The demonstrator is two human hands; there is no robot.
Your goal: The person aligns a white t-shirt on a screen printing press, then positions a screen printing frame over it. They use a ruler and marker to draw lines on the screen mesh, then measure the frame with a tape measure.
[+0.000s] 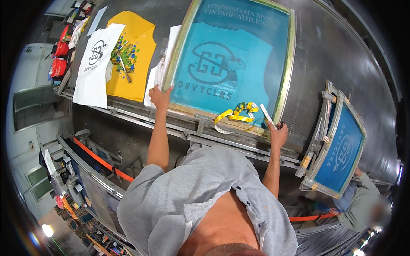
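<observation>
A large screen-printing frame [292, 55] with blue mesh lies on the dark table in front of me, and a turquoise garment piece shows through it. My left hand [159, 98] grips the frame's near left corner, thumb against its edge. At the near right corner my right hand [278, 135] is closed on a white strip that looks like one end of the tape measure [242, 113]. A small dark object also shows at its fingers; its kind I cannot make out. The yellow part of the tape lies coiled on the frame's near rail.
Left of the frame lie a yellow garment piece [143, 55] and a white printed sheet [99, 64]. A second blue screen frame [341, 143] stands tilted at the right, near another person [361, 205]. A metal rail [192, 137] runs along the table's near edge.
</observation>
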